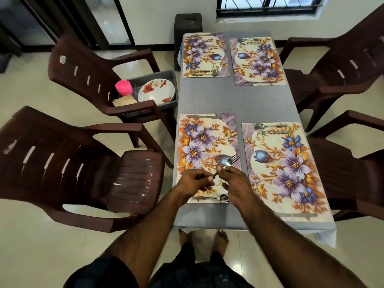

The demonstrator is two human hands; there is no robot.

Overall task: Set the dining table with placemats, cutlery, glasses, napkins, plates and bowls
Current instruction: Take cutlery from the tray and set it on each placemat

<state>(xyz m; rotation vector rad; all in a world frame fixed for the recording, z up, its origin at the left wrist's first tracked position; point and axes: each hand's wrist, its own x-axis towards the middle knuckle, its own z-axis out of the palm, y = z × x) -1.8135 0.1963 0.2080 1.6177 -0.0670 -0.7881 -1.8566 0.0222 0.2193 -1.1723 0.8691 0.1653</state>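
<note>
Both hands meet over the near left placemat [204, 146], one of four flowered mats laid on the grey tabletop [234, 98]. The right hand [234, 183] pinches a fork [229, 161] by its neck between thumb and fingers, tines pointing up and away toward the far right. The left hand [192, 180] has its fingers curled in and its fingertips at the handle end of the same fork, so both hands hold it just above the mat.

A spoon [223, 198] lies at that mat's near edge, partly hidden under the right wrist, and a knife [204, 116] lies along its far edge. The near right placemat [284, 169] has a spoon and fork at its far edge and a knife along its near edge. The two far mats, far left placemat [205, 55] and far right placemat [258, 61], each carry cutlery too, though it is too small to sort out piece by piece.

On the seat of the far left chair [83, 65] stands a grey tub [172, 80] holding flowered plates [155, 90], a pink cup [123, 87] and folded napkins [124, 100].
</note>
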